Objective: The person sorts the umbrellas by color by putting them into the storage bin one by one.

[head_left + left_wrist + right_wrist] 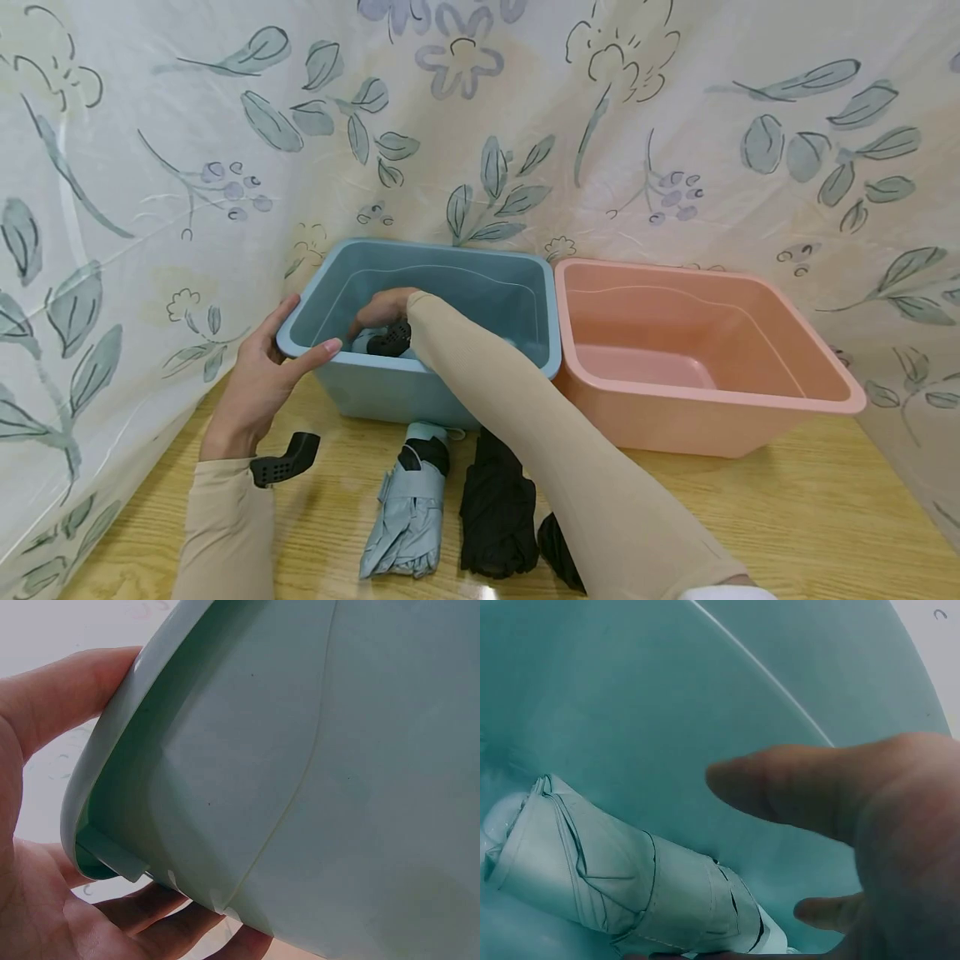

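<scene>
My left hand (258,375) grips the rim of a blue plastic tub (442,375) at its left front corner, thumb over the edge and fingers along the outer wall. Down inside the same tub is my right hand (382,308), beside a folded light blue umbrella (607,862) lying on the bottom. In the right wrist view the thumb (780,780) is stretched out, apart from the umbrella. Other fingers show only in part at the lower edge, close to the fabric.
A pink tub (712,408) stands right of the blue one. On the wooden table (322,533) in front lie a folded light blue umbrella (408,517), a folded black umbrella (497,517) and another black bundle (557,550), partly behind my right sleeve. Floral cloth (480,125) hangs behind.
</scene>
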Demonstrator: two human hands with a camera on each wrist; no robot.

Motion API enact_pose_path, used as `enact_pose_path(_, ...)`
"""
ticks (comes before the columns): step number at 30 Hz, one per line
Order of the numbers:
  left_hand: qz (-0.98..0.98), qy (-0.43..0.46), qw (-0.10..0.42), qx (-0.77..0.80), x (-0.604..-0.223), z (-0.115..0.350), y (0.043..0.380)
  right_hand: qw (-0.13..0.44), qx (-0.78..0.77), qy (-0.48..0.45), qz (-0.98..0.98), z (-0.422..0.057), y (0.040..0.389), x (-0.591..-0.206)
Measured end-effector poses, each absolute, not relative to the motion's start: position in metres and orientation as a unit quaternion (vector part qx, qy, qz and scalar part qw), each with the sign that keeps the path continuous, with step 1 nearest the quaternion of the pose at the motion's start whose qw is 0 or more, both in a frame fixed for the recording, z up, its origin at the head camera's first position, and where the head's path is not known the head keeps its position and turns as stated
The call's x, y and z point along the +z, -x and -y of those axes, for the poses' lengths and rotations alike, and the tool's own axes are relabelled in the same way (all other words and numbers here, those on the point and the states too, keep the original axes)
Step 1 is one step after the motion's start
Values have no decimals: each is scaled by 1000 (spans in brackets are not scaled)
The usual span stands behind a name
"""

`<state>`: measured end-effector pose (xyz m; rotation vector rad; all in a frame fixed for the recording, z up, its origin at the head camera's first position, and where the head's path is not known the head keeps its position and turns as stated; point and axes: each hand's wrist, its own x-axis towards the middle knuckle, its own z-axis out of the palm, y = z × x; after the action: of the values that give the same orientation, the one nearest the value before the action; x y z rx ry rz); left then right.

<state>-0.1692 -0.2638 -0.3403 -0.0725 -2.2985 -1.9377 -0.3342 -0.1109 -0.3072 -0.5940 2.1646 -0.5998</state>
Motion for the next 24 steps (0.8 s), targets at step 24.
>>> enact_pose_path(24, 774, 20, 64, -629, -338, 263, 168, 390, -301, 241, -836, 94, 323, -272)
